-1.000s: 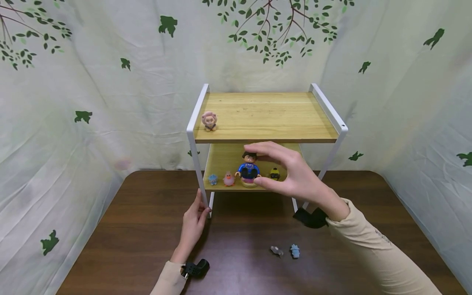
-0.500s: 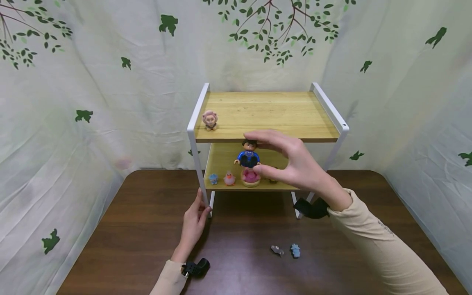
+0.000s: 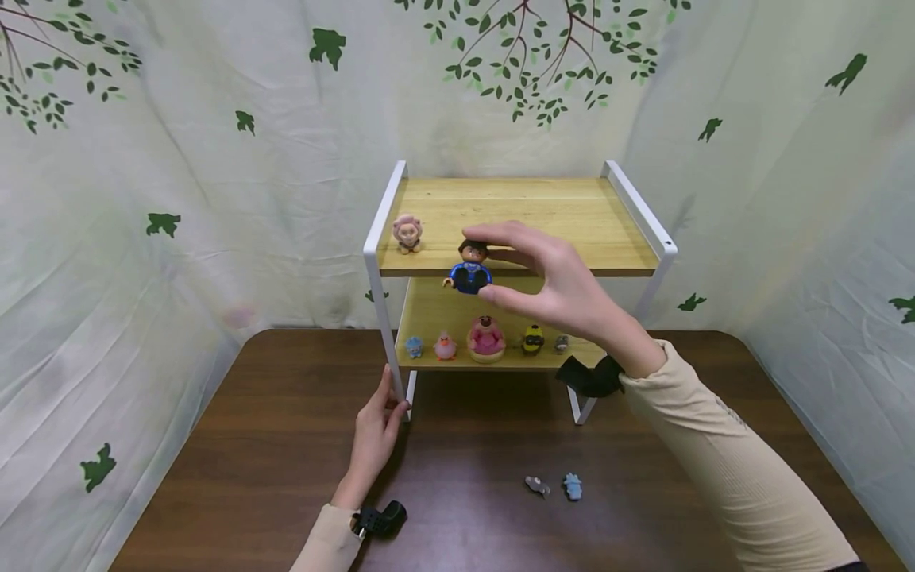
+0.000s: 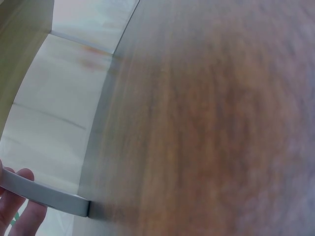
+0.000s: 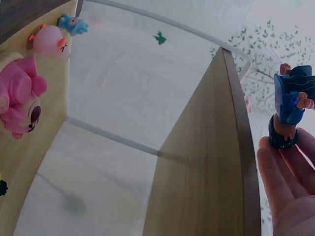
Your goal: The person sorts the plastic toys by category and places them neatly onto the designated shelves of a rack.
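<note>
My right hand (image 3: pixel 554 274) pinches a small toy figure (image 3: pixel 470 268) with dark hair, a blue top and black legs, fingers at its head and thumb below. In the head view the figure overlaps the front edge of the top shelf board (image 3: pixel 515 230). The right wrist view shows the same toy figure (image 5: pixel 290 105) upside down, beside the board's edge. My left hand (image 3: pixel 375 425) grips the white front left leg (image 3: pixel 389 349) of the shelf rack. That leg (image 4: pixel 49 194) shows between the fingers in the left wrist view.
A pink-maned figurine (image 3: pixel 407 234) stands at the top board's left. Along the lower board (image 3: pixel 429 306) stand a blue figurine (image 3: pixel 414 347), a pink bird (image 3: pixel 445 346), a pink bear (image 3: pixel 486 340), a yellow-black figurine (image 3: pixel 532 340) and a grey one (image 3: pixel 561 343). Grey (image 3: pixel 537 485) and blue figurines (image 3: pixel 573 486) lie on the table.
My right hand has lifted the toy figure from in front of the pink bear up to the top board's edge, slightly left. The bear now shows fully. My left hand stays on the leg.
</note>
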